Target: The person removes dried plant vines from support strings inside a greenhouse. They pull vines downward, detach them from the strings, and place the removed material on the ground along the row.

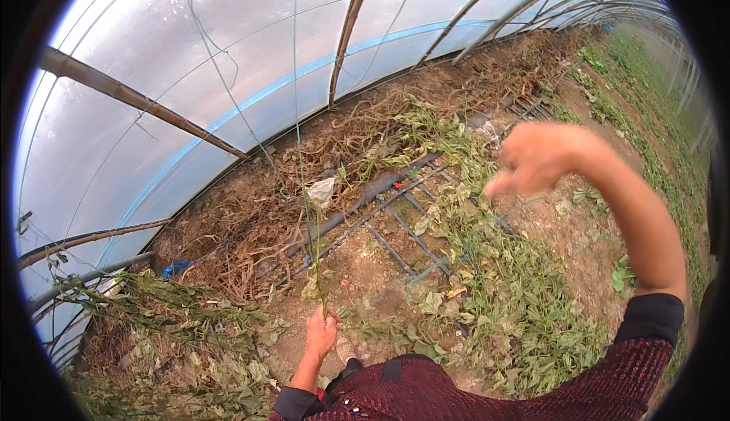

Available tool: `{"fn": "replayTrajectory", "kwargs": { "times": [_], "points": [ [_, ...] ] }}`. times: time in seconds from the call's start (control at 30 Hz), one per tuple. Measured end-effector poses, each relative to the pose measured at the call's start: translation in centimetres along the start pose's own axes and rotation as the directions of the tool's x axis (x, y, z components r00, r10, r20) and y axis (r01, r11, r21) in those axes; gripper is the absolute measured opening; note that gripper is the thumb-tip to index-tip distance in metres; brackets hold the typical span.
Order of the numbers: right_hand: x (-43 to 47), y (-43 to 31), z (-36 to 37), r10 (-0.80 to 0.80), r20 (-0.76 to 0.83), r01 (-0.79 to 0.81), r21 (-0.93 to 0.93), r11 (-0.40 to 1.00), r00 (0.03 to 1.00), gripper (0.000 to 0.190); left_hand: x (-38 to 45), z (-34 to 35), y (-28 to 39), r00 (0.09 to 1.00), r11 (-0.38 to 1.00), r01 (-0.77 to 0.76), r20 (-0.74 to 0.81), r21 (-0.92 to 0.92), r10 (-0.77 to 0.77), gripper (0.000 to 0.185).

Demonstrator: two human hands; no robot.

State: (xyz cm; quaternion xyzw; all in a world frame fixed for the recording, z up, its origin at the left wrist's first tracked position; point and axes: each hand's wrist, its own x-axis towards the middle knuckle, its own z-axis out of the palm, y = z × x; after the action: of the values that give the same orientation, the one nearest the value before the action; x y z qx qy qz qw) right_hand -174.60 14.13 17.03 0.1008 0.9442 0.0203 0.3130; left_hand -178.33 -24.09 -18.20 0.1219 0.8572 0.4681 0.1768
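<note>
My left hand (322, 331) is closed around the lower part of a wilting vine stem (315, 281), just in front of my body. The stem rises along a thin green twine (296, 107) that hangs from above. A few limp leaves cling to it. Out to the right, my right hand (539, 158) is raised above the pulled vines, its fingers bent and blurred by motion. Whether anything is between those fingers cannot be made out. Beneath it lies a long heap of cut green vines (507, 290).
Dry brown vines (251, 238) line the plastic-film wall (188, 50), which bamboo poles (137, 98) brace. Black drip-irrigation pipes (365, 224) cross the soil. A white plastic scrap (321, 191) is near the twine. More withered vines (188, 358) lie at left; planted rows (644, 113) run along the right.
</note>
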Motion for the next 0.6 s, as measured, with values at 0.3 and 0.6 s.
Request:
{"fn": "replayTrajectory", "kwargs": {
  "times": [0.3,0.6],
  "points": [
    [5.6,-2.3,7.2,-0.186,-0.604,0.539,0.479,0.693,0.775,0.036,0.0,3.7,-1.9,0.975,0.999,0.046,0.219,-0.006,-0.044,0.019],
    [11.7,-15.4,8.5,-0.181,-0.777,0.794,0.607,0.037,0.603,0.046,-0.7,3.0,-1.7,0.978,0.975,0.102,0.200,-0.197,-0.061,0.019]
  ]
}}
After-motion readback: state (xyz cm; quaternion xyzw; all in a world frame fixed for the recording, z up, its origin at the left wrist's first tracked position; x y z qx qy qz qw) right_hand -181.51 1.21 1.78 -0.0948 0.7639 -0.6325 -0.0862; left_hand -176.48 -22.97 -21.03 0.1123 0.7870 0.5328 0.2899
